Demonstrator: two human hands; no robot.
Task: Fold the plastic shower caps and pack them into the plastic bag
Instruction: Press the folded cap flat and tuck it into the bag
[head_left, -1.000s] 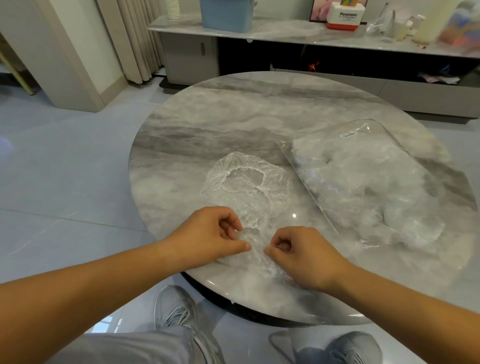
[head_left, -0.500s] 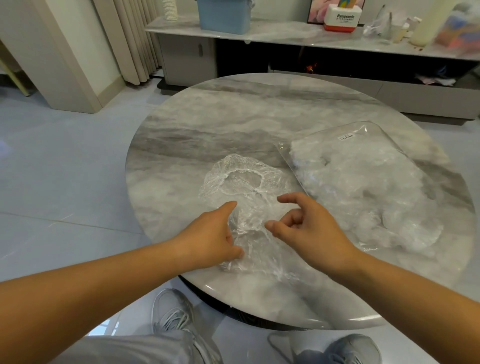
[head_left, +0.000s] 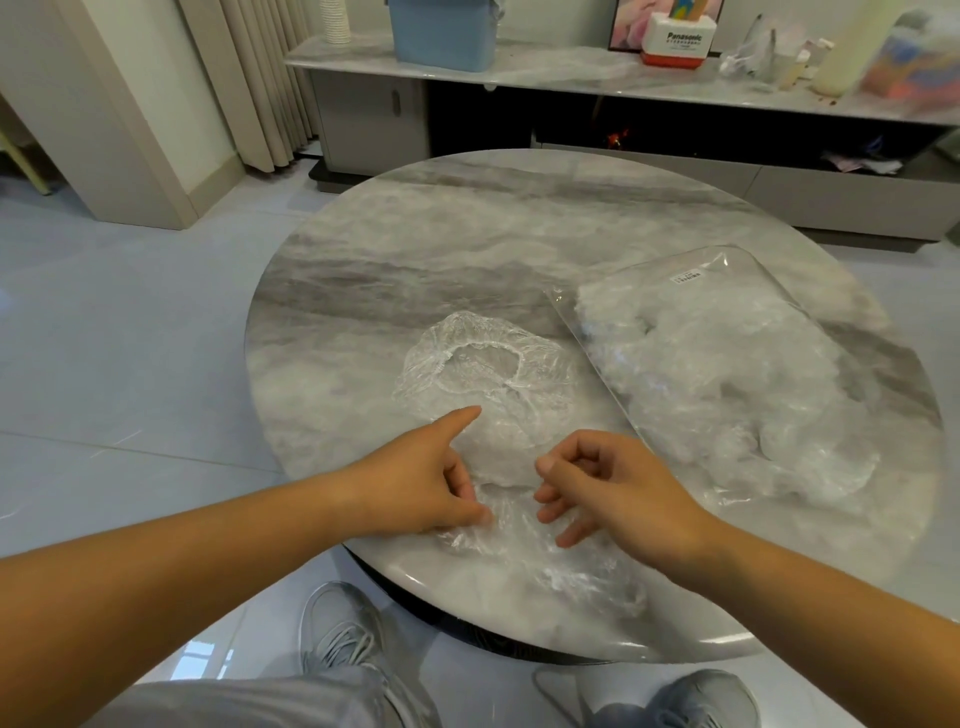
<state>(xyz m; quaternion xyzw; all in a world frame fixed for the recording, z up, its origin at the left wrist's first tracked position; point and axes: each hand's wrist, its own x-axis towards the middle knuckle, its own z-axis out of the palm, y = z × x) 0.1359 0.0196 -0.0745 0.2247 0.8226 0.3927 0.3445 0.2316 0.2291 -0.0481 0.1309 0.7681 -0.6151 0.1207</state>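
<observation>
A: Location?
B: Home, living room. Long low grey cabinet with a marble-look top (head_left: 561, 60) along the wall, beige pleated floor-length curtains (head_left: 260, 78), glossy pale floor tiles (head_left: 130, 338).
A: Not a shop?
B: No. Round grey marble-pattern low table (head_left: 415, 234). Household clutter on the cabinet: light blue plastic bin (head_left: 441, 31), white-and-red Panasonic box (head_left: 680, 44), stack of white paper cups (head_left: 335, 21).

floor (head_left: 130, 364): pale tiles | table (head_left: 415, 249): round marble | curtain (head_left: 260, 78): beige
</observation>
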